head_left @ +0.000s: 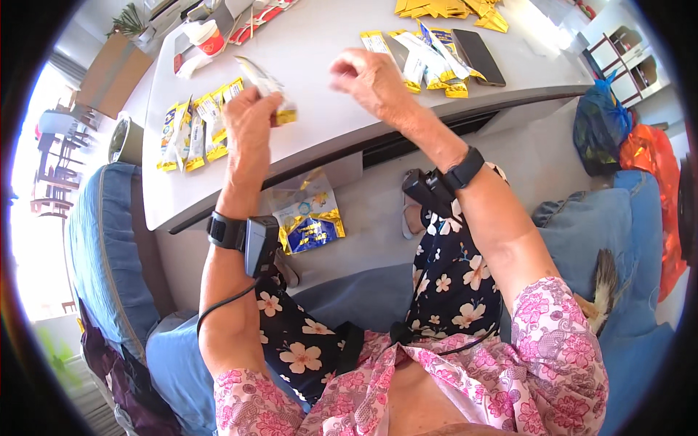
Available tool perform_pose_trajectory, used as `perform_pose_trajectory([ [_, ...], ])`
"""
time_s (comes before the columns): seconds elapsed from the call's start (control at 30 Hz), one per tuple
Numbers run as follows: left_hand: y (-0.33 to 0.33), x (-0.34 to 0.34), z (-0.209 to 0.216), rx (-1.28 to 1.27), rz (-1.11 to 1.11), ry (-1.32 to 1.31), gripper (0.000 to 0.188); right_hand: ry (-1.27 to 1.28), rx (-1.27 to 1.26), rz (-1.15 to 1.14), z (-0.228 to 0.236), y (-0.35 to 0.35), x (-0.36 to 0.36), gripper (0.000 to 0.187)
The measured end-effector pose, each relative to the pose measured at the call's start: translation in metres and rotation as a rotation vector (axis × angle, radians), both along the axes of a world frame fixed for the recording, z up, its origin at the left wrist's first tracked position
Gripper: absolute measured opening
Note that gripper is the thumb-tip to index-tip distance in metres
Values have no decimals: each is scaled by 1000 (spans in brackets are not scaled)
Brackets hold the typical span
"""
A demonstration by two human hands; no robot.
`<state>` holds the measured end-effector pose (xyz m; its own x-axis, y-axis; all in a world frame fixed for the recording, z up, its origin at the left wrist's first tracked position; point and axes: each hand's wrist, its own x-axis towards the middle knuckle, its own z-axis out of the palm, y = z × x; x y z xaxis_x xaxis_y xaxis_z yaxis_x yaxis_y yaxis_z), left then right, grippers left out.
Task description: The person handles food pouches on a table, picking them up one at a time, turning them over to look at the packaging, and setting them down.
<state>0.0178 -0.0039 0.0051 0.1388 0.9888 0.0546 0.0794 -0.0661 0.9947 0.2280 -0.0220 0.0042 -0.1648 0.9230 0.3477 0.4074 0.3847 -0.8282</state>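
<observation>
My left hand (251, 120) is closed around a white and yellow stick packet (269, 83) above the left part of the table. Beside and under it lies a row of similar white and yellow packets (195, 134). My right hand (369, 81) hovers over the middle of the table, slightly blurred, with its fingers loosely bent and apart; nothing shows in them. To its right is a loose pile of white, blue and yellow packets (436, 62). A dark phone (478, 58) lies against that pile.
Gold packets (436, 7) lie at the table's (313, 156) far side. A red and white paper cup (206, 36) stands at the far left. Below the table's front edge is a clear, blue and yellow pouch (309, 214). Blue and red plastic bags (603, 127) stand at right.
</observation>
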Motion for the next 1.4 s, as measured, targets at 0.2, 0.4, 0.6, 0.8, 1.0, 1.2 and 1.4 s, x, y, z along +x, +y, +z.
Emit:
perform_pose_trajectory([
  [0.2, 20, -32, 13, 461, 513, 1033, 19, -788, 447, -546, -16, 23, 80, 14],
  [0.4, 18, -42, 8, 343, 489, 1437, 22, -860, 64, -412, -15, 13, 52, 29],
  [0.6, -2, -15, 16, 672, 553, 1303, 22, -923, 162, -462, -25, 25, 49, 30],
  [0.8, -14, 21, -1, 134, 40, 425, 43, -97, -269, -217, 6, 7, 13, 23],
  [1.0, -20, 25, -3, -46, -58, -139, 39, 482, -366, 239, 7, -12, -24, 23],
  [1.2, 5, -5, 5, 213, 222, 287, 23, -91, -40, -67, 4, 0, 9, 23],
  [1.4, 50, -77, -7, 525, 536, 861, 28, -794, 426, -486, -12, 20, 81, 25],
])
